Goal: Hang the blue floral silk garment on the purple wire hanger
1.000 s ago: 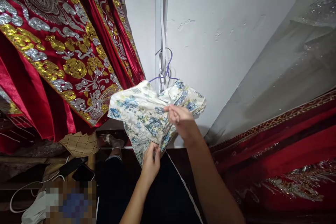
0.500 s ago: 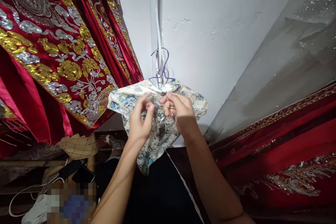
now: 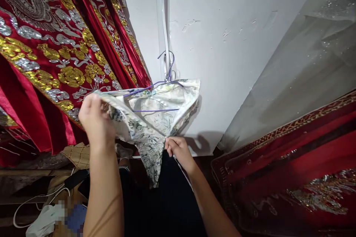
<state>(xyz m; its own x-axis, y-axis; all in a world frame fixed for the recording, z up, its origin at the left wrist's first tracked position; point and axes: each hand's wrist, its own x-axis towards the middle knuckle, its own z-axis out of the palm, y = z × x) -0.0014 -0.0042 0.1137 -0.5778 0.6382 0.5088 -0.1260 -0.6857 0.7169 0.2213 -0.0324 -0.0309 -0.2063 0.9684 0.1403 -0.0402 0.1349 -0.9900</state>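
A: What are the 2 hands on?

B: Both are closed on the floral garment (image 3: 151, 118), which hangs on a purple wire hanger (image 3: 155, 98). The right hand (image 3: 178, 150) pinches the cloth low down, fingers shut tight on a fold. The left hand (image 3: 96, 120) grips the edge out to its side, fist closed round the fabric, pulling it wide.

A: So which step is this?

B: I'd judge the garment is being spread open on the hanger. The next move likely calls for keeping both pinches firm so the hanger's hook doesn't slip.

A: And beyond the hands?

B: Above the left hand hangs a red embroidered robe (image 3: 55, 52); behind the garment, the white wall (image 3: 222, 44).
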